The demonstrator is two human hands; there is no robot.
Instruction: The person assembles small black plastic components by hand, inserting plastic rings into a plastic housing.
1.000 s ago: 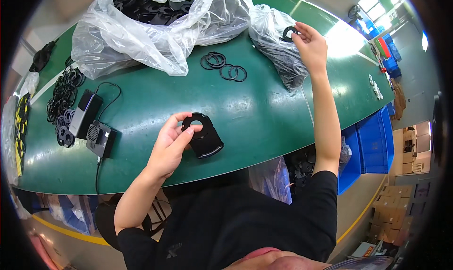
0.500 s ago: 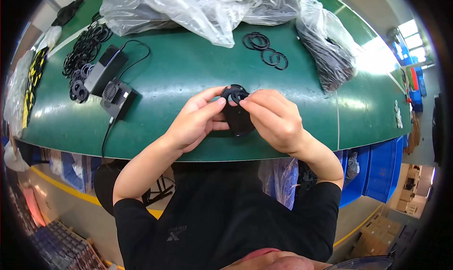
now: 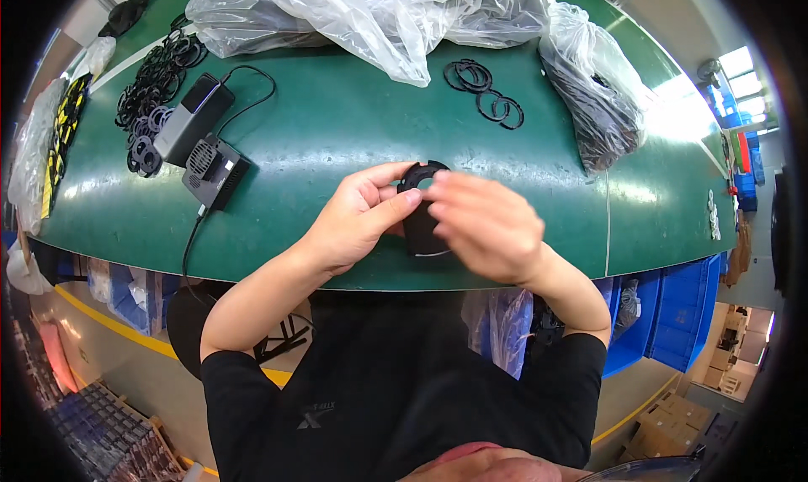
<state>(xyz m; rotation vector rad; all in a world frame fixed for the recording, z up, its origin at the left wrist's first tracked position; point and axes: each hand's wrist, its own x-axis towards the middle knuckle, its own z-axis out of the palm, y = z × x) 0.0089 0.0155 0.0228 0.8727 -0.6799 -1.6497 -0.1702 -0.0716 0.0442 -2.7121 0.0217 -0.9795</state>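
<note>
My left hand grips a flat black plastic part by its upper end, with the thumb in front and fingers behind. The part has a rounded, ring-like top with a round opening, and a plain dark body hanging below it. Close against its right side is my right hand, smeared by motion, its fingertips near the ring-like top. Whether these fingers pinch anything cannot be made out. Beyond the hands, several thin black rings lie loose on the green table.
To the left stand a dark grey boxy device and a small black unit with a round grille, both cabled. Behind them lies a heap of black rings. Clear plastic bags and a bag of dark parts line the far side.
The black part has tipped more upright and sits slightly lower. My right hand's fingers have shifted from a pinch at the ring-like top into a blurred motion beside it. The view has shifted slightly.
</note>
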